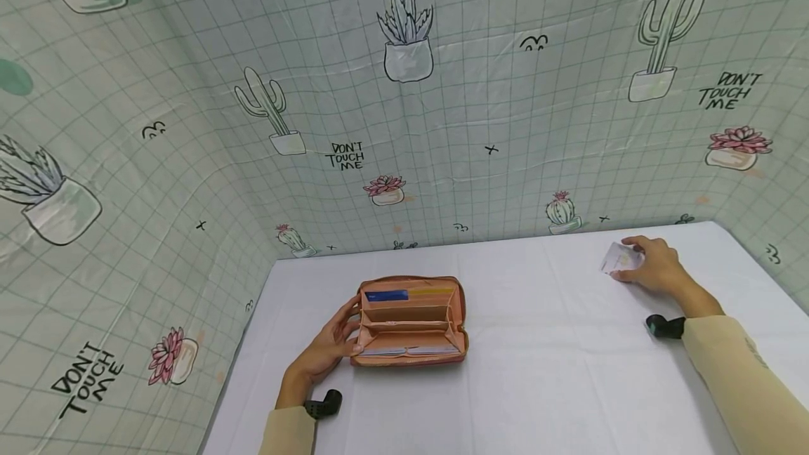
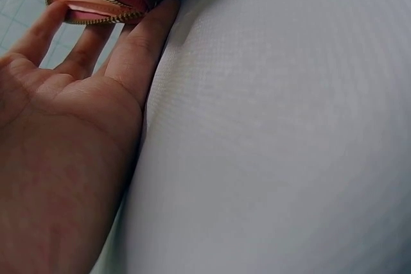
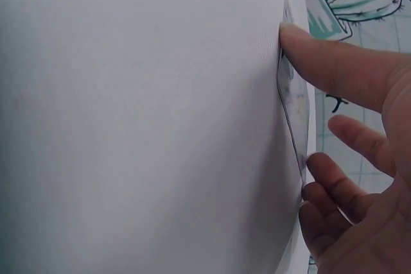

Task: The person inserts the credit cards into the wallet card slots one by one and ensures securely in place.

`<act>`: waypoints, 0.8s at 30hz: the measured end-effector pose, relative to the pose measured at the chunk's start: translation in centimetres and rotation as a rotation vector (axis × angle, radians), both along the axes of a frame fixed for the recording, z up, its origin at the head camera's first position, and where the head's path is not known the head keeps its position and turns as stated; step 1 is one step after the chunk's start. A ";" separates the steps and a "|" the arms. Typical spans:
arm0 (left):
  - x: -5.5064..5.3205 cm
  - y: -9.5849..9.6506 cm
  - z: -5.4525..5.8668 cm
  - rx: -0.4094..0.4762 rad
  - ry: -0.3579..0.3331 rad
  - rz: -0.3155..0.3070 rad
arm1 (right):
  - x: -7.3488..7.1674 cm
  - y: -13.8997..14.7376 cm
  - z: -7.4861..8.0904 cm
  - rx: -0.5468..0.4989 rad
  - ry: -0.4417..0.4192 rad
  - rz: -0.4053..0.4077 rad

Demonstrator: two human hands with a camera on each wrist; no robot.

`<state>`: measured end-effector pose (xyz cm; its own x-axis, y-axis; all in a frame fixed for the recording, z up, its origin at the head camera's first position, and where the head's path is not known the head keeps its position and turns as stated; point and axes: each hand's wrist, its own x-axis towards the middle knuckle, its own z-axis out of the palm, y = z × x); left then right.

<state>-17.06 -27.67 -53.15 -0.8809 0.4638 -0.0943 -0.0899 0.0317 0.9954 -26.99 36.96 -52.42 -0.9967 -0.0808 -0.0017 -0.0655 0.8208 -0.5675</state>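
A peach-coloured zip-around wallet (image 1: pixel 407 364) lies unzipped on the table, its compartments facing up. In it, a blue card (image 1: pixel 387 295) and a yellow-edged card (image 1: pixel 431 291) fill slots along the back, and pale flat items show along the front. My left hand (image 1: pixel 329 344) holds the wallet's left end, thumb toward the front and fingers at the side; the left wrist view shows fingertips at the brass zip. Far to the right, my right hand (image 1: pixel 654 265) pinches a pale card (image 1: pixel 616 258) with a faint yellowish mark between thumb and fingers, close over the table.
A white cloth covers the table (image 1: pixel 537 371). Behind and at the sides hang grid-patterned curtains (image 1: pixel 468 111) printed with cacti and lettering. A black wrist camera (image 1: pixel 324 406) sits at the left wrist, another black camera (image 1: pixel 663 326) at the right.
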 end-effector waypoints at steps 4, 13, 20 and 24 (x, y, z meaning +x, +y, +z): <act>0.0 0.0 0.0 -0.006 0.000 0.003 | -0.1 0.1 -0.3 0.009 0.002 0.005; 0.1 0.0 0.1 0.013 -0.004 0.000 | 0.2 -0.2 -0.2 -0.029 0.010 -0.029; 0.1 0.1 0.2 0.057 0.006 -0.018 | 0.5 -0.9 0.4 -0.046 0.071 -0.024; 0.1 0.1 0.2 0.058 0.006 -0.019 | 0.8 -1.6 0.9 -0.073 0.065 -0.003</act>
<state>-16.98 -27.56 -52.91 -0.8725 0.4847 -0.0618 -0.0842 -0.0246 0.9961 -26.22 35.31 -51.53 -0.9948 -0.0753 0.0684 -0.1015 0.7777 -0.6203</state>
